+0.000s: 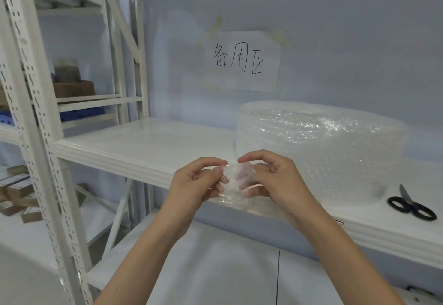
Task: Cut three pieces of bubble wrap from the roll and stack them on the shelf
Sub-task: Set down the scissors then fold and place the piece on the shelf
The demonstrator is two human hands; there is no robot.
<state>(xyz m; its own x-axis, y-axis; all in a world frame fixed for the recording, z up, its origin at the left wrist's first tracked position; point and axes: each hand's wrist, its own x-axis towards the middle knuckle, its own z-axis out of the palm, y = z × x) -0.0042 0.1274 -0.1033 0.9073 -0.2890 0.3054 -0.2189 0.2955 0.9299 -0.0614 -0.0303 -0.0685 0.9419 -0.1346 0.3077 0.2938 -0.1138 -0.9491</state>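
A big roll of clear bubble wrap [318, 151] stands on the white shelf [134, 146], right of its middle. In front of the shelf's edge both my hands hold the loose end of the wrap [231, 191]. My left hand [199, 182] pinches its left edge between thumb and fingers. My right hand [266, 180] pinches its right edge, fingers curled behind the film. Black-handled scissors [411, 205] lie shut on the shelf at the far right, beside the roll.
A paper sign with handwritten characters [242, 61] is taped to the back wall. White perforated uprights [36, 113] frame the left side, with cardboard boxes [73, 88] and a blue crate [81, 113] on the neighbouring rack. A lower shelf [215, 264] lies under my arms.
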